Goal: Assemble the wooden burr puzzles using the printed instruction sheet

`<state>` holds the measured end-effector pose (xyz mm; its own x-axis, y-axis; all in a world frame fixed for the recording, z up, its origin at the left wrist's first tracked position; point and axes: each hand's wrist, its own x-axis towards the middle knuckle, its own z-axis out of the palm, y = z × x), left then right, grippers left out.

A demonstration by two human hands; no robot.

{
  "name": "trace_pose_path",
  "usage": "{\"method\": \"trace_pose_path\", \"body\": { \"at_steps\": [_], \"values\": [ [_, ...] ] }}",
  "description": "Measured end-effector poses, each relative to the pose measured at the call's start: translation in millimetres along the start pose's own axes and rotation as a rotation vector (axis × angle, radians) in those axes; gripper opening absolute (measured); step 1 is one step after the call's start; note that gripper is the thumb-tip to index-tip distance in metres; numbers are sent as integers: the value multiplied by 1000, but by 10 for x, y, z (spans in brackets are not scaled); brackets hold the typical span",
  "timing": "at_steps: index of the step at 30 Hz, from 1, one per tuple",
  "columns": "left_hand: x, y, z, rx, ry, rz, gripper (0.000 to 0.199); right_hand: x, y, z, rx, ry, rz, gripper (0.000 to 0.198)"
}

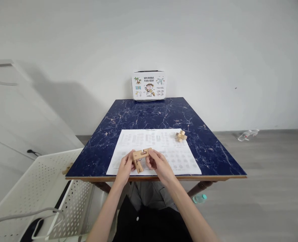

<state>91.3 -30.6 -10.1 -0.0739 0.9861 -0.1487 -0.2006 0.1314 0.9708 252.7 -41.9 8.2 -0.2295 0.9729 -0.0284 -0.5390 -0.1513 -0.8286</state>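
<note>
While my left hand [125, 165] grasps the notched wooden blocks [140, 154] where they meet at a corner, my right hand [159, 164] pinches the far end of the upper one, thumb and fingers closed on it! One bar runs across between both hands, the other angles down toward five o'clock. They're above the printed sheet [174, 158], at its seven o'clock, near the front edge of the blue worktop [214, 158]. Over at the sheet's two o'clock sits a wooden cross-shaped puzzle [181, 136], and against the wall, twelve o'clock, stands a white box [149, 86] with cartoon pictures!
</note>
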Motion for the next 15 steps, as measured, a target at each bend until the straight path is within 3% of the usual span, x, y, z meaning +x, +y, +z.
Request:
{"method": "trace_pose_path", "body": {
  "at_steps": [9, 15],
  "values": [
    [-30, 37, -18, -38, 24, -61, 69, -37, 27, 67, 63, -27, 68, 42],
    [-59, 82, -53, -46, -195, -23, 54, -28, 155, 164, 62, -29, 185, 48]
  ]
}}
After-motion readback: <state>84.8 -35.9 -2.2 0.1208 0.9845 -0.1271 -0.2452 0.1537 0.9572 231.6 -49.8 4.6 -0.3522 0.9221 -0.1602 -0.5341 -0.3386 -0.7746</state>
